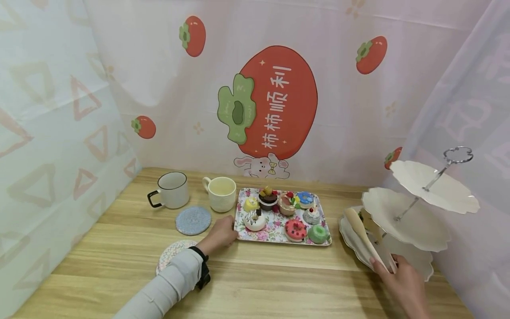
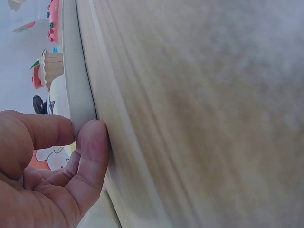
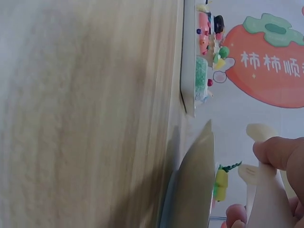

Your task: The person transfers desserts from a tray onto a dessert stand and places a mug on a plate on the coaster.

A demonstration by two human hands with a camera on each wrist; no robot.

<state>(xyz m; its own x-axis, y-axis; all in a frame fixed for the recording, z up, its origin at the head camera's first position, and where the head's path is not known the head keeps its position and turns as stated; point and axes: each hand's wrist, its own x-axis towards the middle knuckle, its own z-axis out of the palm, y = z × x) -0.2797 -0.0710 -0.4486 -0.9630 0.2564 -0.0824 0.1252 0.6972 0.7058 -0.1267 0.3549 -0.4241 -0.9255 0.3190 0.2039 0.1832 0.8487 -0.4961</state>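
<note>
Head view showed the left hand [image 1: 223,233] at the left edge of a flowery tray [image 1: 273,226], which lay mid-frame with little cakes and donuts on it. Left wrist view showed better how thumb and finger pinched the tray's smooth, pale rim, and showed a cake cup with ridges. At the lower right of the head view, the right hand [image 1: 404,281] gripped pale tongs [image 1: 361,231], their two arms apart, by a stand [image 1: 410,221] with three wavy white plates and a shiny metal ring. Right wrist view showed a green cake [image 3: 201,78] with bumpy skin. Two cups [image 1: 222,195] stood left on the wooden tabletop [image 1: 279,283]. The wall cloth [image 1: 338,133] read 柿柿顺利 on a big red fruit.
</note>
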